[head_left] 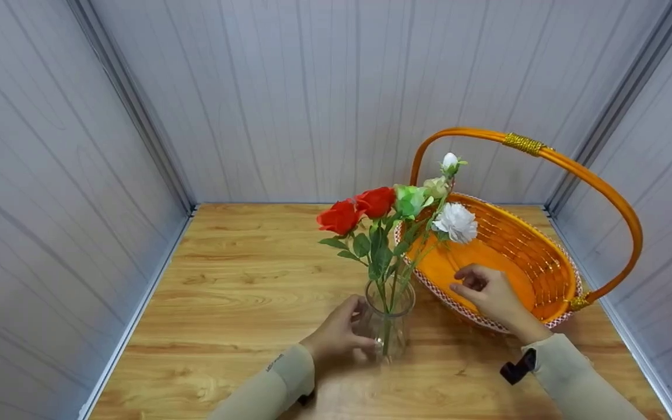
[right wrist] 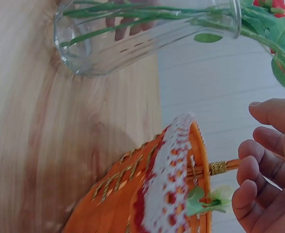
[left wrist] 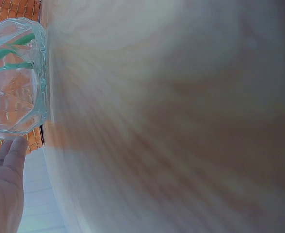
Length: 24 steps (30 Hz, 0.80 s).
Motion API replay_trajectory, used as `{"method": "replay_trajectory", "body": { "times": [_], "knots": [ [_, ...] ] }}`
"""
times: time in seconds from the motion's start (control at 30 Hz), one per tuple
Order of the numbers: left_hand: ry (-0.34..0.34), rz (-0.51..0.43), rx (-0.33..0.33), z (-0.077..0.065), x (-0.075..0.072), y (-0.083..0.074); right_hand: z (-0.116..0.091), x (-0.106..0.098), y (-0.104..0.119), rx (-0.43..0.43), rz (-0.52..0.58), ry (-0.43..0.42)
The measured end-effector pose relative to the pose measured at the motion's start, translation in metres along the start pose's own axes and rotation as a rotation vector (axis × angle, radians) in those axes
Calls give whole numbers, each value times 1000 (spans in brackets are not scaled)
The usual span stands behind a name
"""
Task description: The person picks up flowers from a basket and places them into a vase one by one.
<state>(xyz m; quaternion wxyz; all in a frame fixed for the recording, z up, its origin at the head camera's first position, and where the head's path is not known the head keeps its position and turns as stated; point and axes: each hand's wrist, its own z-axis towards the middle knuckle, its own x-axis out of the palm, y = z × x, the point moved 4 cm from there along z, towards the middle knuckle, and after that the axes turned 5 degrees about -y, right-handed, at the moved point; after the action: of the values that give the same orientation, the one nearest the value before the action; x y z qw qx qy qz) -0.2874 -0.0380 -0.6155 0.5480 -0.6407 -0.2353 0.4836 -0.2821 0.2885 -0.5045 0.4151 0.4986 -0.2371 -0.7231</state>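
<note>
A clear glass vase (head_left: 391, 338) stands upright on the table, with green stems in it and two red roses (head_left: 338, 217) above its rim. My left hand (head_left: 342, 329) is at the vase's left side, fingers and thumb spread beside the glass; in the left wrist view the fingers (left wrist: 14, 158) are close to its wall. My right hand (head_left: 490, 291) hovers over the near part of an orange woven basket (head_left: 522, 233), its fingers loosely bent around nothing visible. A white flower (head_left: 456, 223), a green flower (head_left: 410, 201) and a white bud (head_left: 450, 161) overlap the basket's left side.
The basket's tall arched handle (head_left: 610, 198) rises at the right. Light panelled walls (head_left: 266, 105) enclose the wooden table (head_left: 237, 280) behind and on both sides. A pale flower (right wrist: 217, 198) shows past the basket's rim in the right wrist view.
</note>
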Motion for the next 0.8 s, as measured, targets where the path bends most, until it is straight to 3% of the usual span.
{"method": "replay_trajectory", "body": {
  "times": [0.8],
  "knots": [
    [6,-11,-6,1,-1,3,5,-9,-50,161,-124,89]
  ]
}}
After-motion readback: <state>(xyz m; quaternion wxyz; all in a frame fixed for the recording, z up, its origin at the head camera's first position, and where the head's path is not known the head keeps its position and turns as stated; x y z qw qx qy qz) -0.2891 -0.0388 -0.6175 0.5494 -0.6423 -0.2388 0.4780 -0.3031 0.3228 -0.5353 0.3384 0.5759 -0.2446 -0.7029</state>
